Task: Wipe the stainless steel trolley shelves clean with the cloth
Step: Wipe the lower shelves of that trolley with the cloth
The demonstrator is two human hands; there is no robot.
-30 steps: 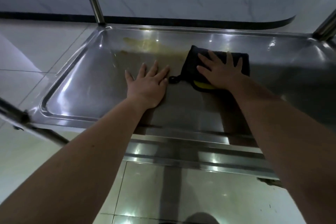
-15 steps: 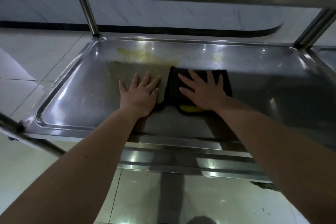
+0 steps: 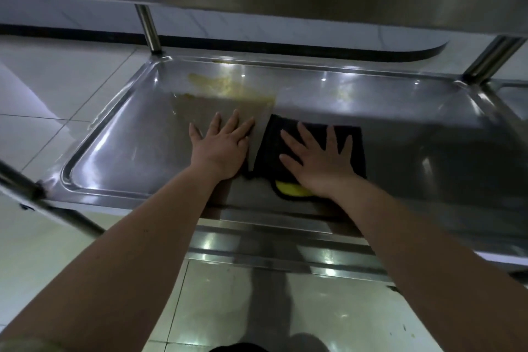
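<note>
The right hand [image 3: 317, 157], fingers spread, presses the cloth [image 3: 267, 148] flat on the shelf [image 3: 428, 137]; the left hand [image 3: 221, 148] lies flat beside it. Short strokes may miss the yellowish smear [image 3: 228, 88] behind, or merely spread it.

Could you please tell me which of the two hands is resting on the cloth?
The right hand, spread flat on the black cloth with a yellow patch; the left hand lies on the bare stainless steel shelf.

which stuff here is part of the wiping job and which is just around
Job: cloth, shelf, yellowish smear, right hand on cloth, left hand flat on shelf.
Just around: floor tiles, wall, trolley posts.
</note>
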